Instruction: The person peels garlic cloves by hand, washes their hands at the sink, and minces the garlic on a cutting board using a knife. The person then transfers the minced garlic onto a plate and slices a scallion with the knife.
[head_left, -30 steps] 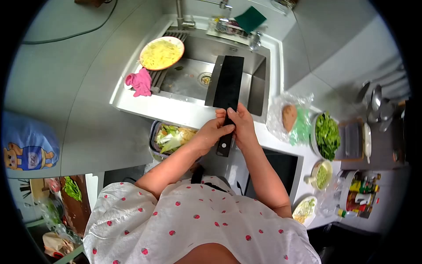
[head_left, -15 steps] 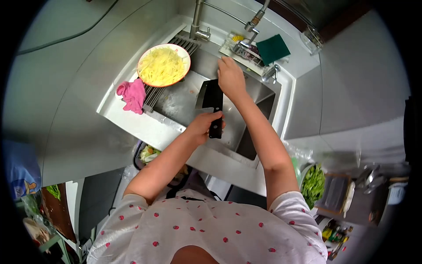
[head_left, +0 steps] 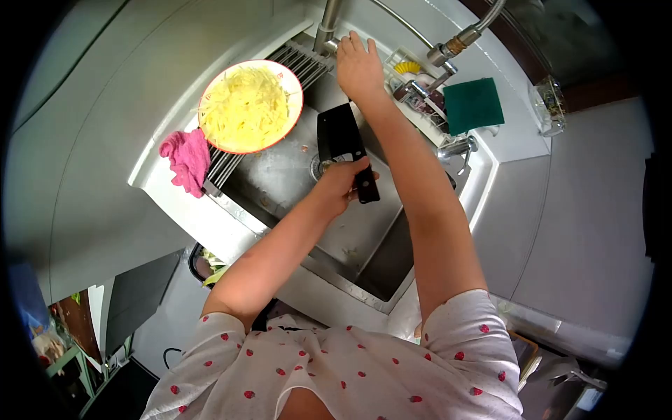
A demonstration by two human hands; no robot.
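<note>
A black cleaver [head_left: 337, 133] hangs over the sink [head_left: 280, 168], its broad blade pointing away from me. My left hand [head_left: 341, 183] is wrapped round its handle. Beyond the blade, my right hand [head_left: 360, 68] reaches to the base of the faucet [head_left: 326, 28] with fingers extended. It holds nothing visible; its fingertips are by the faucet's lever, and I cannot tell whether they touch it.
A plate [head_left: 297, 119] of pale yellow shreds [head_left: 246, 108] rests on a metal rack [head_left: 227, 164] at the sink's left. Beside it lies a pink cloth [head_left: 186, 161]. A green scouring pad [head_left: 474, 105], a soap dispenser [head_left: 458, 148] and a glass [head_left: 549, 105] stand at the right.
My right hand has moved from beside the blade up to the faucet, its fingers opening out. The cleaver has tilted a little in my left hand, and the view has shifted closer.
</note>
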